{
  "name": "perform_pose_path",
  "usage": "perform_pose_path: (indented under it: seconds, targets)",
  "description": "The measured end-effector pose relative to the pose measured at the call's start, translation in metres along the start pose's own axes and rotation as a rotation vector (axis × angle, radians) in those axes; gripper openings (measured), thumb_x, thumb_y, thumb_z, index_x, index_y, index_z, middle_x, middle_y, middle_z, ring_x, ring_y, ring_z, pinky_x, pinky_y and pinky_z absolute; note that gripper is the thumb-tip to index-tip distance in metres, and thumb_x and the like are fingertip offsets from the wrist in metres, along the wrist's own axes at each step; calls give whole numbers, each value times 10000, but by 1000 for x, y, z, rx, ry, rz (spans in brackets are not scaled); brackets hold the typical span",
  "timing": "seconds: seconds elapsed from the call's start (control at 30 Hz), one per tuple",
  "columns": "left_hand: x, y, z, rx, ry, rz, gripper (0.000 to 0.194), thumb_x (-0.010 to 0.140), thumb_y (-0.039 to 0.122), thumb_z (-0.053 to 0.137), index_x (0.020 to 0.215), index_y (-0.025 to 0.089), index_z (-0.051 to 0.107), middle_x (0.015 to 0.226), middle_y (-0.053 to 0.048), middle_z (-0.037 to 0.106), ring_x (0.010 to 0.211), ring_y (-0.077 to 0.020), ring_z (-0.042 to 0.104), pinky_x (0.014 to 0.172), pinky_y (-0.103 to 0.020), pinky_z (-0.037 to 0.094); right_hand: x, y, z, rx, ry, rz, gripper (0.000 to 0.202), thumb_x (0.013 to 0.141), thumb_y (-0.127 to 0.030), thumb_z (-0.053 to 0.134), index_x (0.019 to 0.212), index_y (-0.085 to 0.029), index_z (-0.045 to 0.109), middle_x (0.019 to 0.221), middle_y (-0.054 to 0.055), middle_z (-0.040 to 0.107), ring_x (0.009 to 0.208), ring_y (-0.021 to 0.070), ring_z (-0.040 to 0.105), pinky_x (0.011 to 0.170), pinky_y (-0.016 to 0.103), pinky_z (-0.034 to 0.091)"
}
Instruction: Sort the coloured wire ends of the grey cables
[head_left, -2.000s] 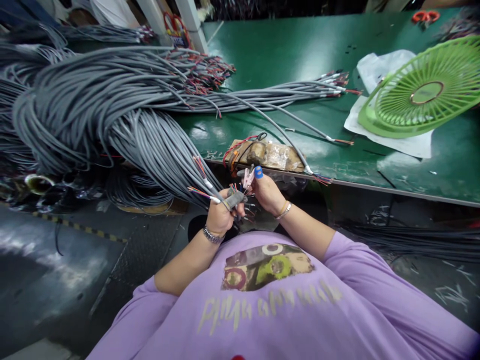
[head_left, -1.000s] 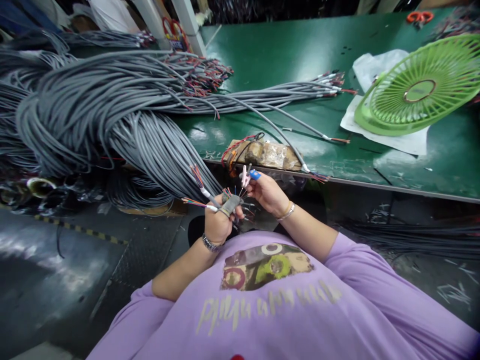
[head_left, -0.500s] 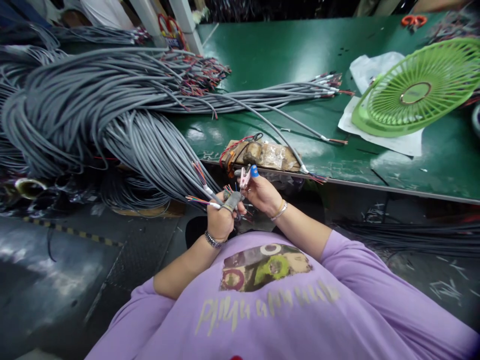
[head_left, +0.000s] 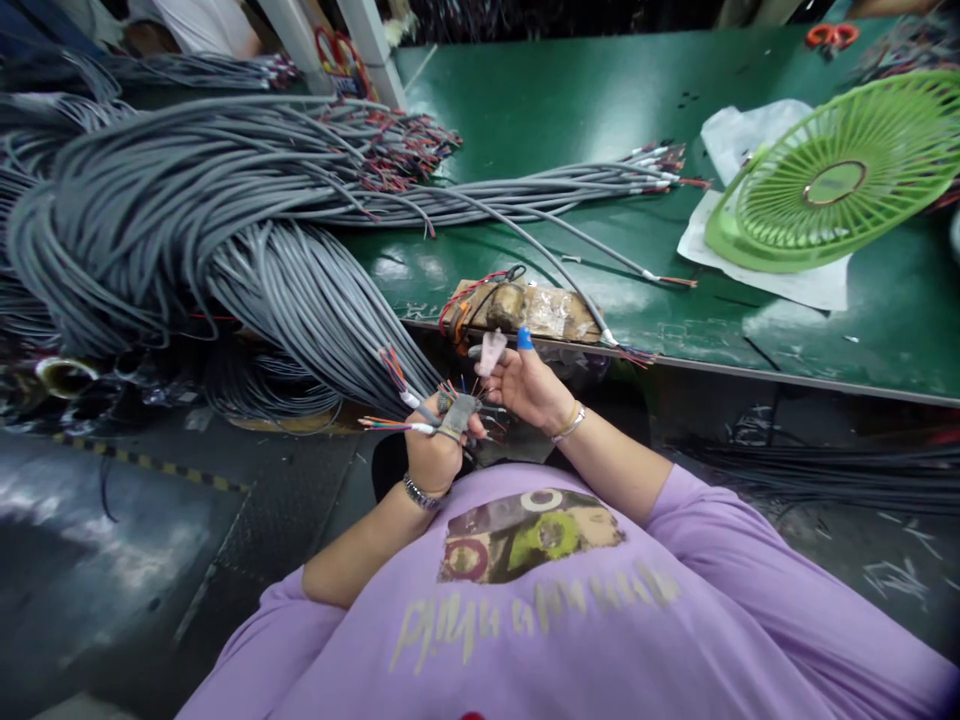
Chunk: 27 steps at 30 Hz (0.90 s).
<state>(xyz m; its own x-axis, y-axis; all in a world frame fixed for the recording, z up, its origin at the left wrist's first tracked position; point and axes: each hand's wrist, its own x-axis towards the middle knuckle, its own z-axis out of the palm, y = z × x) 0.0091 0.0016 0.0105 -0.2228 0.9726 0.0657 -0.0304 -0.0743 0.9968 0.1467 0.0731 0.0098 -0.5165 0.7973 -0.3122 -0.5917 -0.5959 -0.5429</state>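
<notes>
My left hand [head_left: 437, 452] is closed round several grey cables, their white-banded ends and coloured wires [head_left: 390, 424] sticking out to the left. A grey wrap-like piece [head_left: 459, 412] lies across the cables at its fingers. Beside it, my right hand [head_left: 534, 388] is open, palm turned up, thumb standing apart from the curled fingers. A blue cover [head_left: 524, 338] sits on that thumb. At the forefinger shows a pale pink piece [head_left: 492, 353]; whether it is a finger cover or a loose item I cannot tell. Thin wire ends lie between the hands.
A thick heap of grey cables [head_left: 142, 200] covers the left of the green table [head_left: 540, 100]. A taped brown block [head_left: 540, 308] lies at the front edge. To the right stand a green fan [head_left: 832, 185] on white paper and orange-handled scissors [head_left: 831, 38] behind.
My right thumb has lifted away from the fingers, and that hand has shifted slightly right. My left hand has moved a little left and down with the cables.
</notes>
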Motion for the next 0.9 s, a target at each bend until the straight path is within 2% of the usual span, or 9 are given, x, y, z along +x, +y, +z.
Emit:
perform_pose_path:
  seconds: [0.13, 0.2, 0.4, 0.57, 0.7, 0.9]
  targets:
    - [0, -1, -1, 54, 35, 61, 281, 817, 411, 666, 677, 169, 634, 492, 15, 620, 392, -92, 537, 359, -195, 353, -1, 0, 1, -62, 35, -80, 310, 847, -463, 650, 859, -154, 676, 692, -4, 606, 587, 83, 498, 519, 190, 417]
    - [1, 0, 1, 73, 41, 86, 286, 821, 407, 662, 670, 166, 630, 494, 14, 620, 393, -90, 541, 361, -192, 352, -1, 1, 2, -57, 48, -111, 266, 845, -416, 663, 855, -150, 674, 684, -13, 603, 579, 75, 492, 512, 184, 409]
    - [6, 0, 6, 54, 65, 78, 265, 823, 381, 660, 676, 164, 619, 497, 16, 622, 393, -89, 550, 356, -183, 350, 2, 2, 2, 33, 72, -40, 343, 849, -503, 646, 871, -162, 680, 684, -17, 625, 577, 75, 508, 522, 193, 424]
    - [8, -1, 7, 43, 67, 25, 271, 818, 385, 653, 666, 168, 597, 478, 21, 607, 383, -90, 549, 345, -177, 341, 3, 0, 3, 104, 76, 2, 302, 882, -467, 629, 858, -170, 683, 708, -13, 657, 615, 81, 547, 562, 194, 452]
    - [9, 0, 8, 46, 74, -9, 293, 806, 397, 654, 637, 173, 572, 467, 23, 597, 371, -86, 534, 342, -177, 337, 5, 1, 1, 118, 34, -4, 272, 892, -450, 623, 829, -191, 674, 767, -9, 694, 638, 88, 569, 583, 198, 469]
    - [9, -1, 8, 24, 74, -32, 274, 804, 377, 663, 644, 172, 577, 473, 25, 599, 376, -84, 535, 346, -176, 333, 9, 4, 0, 140, 42, -8, 275, 933, -424, 571, 826, -189, 669, 761, -16, 703, 646, 82, 585, 587, 191, 471]
